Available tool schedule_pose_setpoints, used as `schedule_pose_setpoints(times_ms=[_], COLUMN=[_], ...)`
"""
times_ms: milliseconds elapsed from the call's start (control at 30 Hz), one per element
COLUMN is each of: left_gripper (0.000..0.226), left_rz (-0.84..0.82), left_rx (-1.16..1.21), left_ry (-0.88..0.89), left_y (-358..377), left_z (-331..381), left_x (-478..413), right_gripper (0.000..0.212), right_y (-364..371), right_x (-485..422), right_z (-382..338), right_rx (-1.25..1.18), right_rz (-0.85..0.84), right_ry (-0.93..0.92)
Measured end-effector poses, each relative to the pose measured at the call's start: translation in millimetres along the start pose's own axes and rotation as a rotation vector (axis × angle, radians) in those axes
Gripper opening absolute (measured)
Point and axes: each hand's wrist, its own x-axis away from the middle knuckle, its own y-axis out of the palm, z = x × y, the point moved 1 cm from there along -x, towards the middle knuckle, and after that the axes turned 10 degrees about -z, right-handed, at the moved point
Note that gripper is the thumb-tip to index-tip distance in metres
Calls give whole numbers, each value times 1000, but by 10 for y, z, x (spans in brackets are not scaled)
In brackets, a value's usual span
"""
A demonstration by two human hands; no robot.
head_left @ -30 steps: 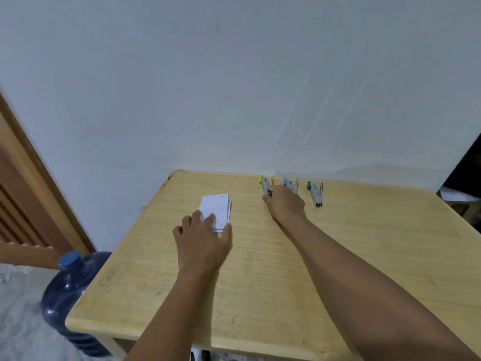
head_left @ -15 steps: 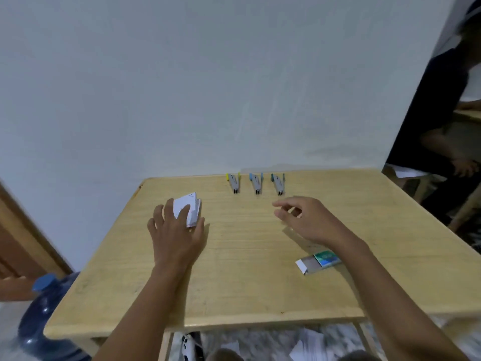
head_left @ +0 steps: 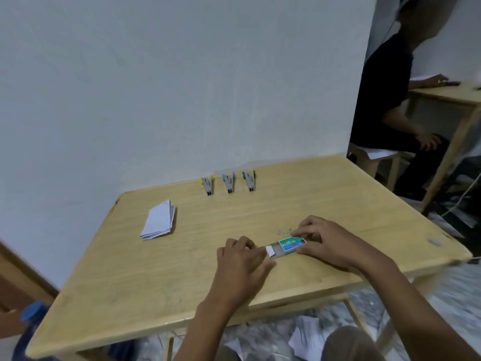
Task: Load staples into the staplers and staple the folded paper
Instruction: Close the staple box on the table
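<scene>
1. On the wooden table [head_left: 156, 269], both hands meet at a staple box [head_left: 292, 243].
2. The right hand [head_left: 330, 241] pinches its green sleeve; the left hand [head_left: 242, 261] holds the drawn-out tray end.
3. Three staplers [head_left: 229, 183] line the wall edge, with the folded paper [head_left: 158, 220] lying to their left.

White wall [head_left: 156, 74]; wooden table [head_left: 143, 282]; floor [head_left: 455, 303] perhaps marbled, blurred.

On the staple box [head_left: 292, 243], "10"; other print blurred
</scene>
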Motion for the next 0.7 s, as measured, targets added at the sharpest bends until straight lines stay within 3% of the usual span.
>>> schedule_pose_setpoints(times_ms=[167,700], left_gripper=[28,37], left_rz=[24,-53], left_rx=[52,203], left_ry=[-61,-185], left_y=[5,46], left_z=[66,134], left_x=[-51,-152], right_gripper=[37,34], right_y=[25,103], right_x=[-11,-16], right_z=[25,-37], right_rx=[7,-32], right_rz=[2,10], right_ry=[-33,-88])
